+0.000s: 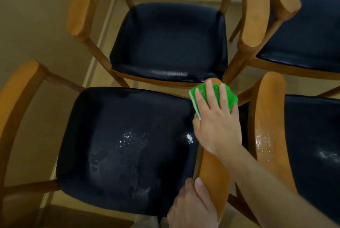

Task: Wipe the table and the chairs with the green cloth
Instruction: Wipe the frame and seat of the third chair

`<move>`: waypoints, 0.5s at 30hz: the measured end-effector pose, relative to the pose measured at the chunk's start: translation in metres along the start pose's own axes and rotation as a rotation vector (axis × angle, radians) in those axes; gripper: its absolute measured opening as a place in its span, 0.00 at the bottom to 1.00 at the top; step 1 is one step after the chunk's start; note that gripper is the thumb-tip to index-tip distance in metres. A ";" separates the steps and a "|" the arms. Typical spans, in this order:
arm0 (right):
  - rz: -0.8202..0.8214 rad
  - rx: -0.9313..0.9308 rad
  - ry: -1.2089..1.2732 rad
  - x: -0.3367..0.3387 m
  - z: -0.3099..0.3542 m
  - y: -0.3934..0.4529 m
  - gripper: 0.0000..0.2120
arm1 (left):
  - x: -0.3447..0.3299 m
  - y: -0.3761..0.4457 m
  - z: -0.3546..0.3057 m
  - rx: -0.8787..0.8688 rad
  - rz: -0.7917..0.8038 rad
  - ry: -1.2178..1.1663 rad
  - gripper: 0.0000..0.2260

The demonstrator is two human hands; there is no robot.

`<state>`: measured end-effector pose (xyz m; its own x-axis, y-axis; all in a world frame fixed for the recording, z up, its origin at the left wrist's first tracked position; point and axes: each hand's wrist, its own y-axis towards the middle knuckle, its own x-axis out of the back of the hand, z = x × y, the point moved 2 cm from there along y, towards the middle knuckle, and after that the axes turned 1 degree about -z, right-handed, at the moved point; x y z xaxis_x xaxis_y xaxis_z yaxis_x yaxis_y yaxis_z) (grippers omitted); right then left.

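Centre right, the right hand [217, 126] presses the green cloth [214, 97] with spread fingers onto a wooden armrest [214, 178], hiding most of it, while the left hand [193, 207], cut off below, grips the armrest's near end.

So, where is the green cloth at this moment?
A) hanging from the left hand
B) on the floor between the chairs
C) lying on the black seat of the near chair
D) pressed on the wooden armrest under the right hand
D: the right hand lies flat over the green cloth on top of the wooden armrest, while the left hand grips that armrest nearer the camera.
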<state>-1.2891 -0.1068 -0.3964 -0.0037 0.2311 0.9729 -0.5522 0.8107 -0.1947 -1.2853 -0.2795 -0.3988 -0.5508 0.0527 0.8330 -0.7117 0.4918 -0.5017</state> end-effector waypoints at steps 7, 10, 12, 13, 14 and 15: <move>0.029 0.168 -0.006 -0.023 0.005 -0.083 0.29 | 0.012 0.005 -0.012 -0.078 -0.179 -0.083 0.14; 0.018 0.183 -0.035 -0.015 0.002 -0.057 0.32 | 0.011 -0.001 -0.010 -0.129 -0.137 -0.077 0.16; 0.003 0.141 -0.044 -0.006 -0.003 -0.022 0.32 | 0.008 -0.004 -0.008 -0.167 -0.154 -0.051 0.14; 0.007 0.110 -0.032 -0.002 -0.006 -0.001 0.32 | 0.006 -0.003 -0.006 -0.181 -0.149 -0.065 0.15; 0.008 0.069 -0.007 0.001 -0.008 0.021 0.32 | 0.003 -0.003 -0.004 -0.178 -0.136 -0.075 0.16; 0.005 0.015 0.042 0.005 -0.010 0.044 0.31 | 0.001 -0.001 -0.002 -0.172 -0.126 -0.079 0.16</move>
<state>-1.3054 -0.0644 -0.4015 0.0288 0.2576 0.9658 -0.5643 0.8017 -0.1970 -1.2843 -0.2784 -0.3968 -0.4998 -0.0835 0.8621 -0.6958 0.6315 -0.3422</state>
